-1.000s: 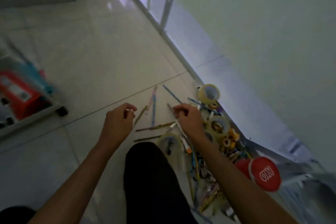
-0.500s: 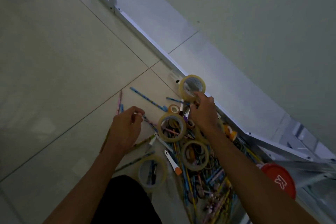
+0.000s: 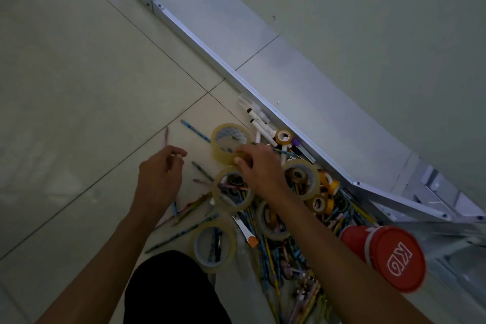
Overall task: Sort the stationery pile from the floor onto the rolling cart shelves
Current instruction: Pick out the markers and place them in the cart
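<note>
Dim, flat light; wide-angle bending at edges, slight softness throughout.

The single head-worn camera looks steeply down and forward, tilted, close over the stationery pile (image 3: 276, 208) on the tiled floor (image 3: 79, 73), with the wall base (image 3: 302, 102) seemingly just beyond.

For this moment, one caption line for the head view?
Right hand grips a clear tape roll atop the floor stationery pile.

On the tiled floor (image 3: 79, 87), the right hand (image 3: 259, 168) grips a clear tape roll (image 3: 227, 143) at the pile's (image 3: 284, 218) far edge, the left hand (image 3: 160, 176) hovers curled beside scattered pencils, and a red canister (image 3: 389, 255) lies near.
</note>
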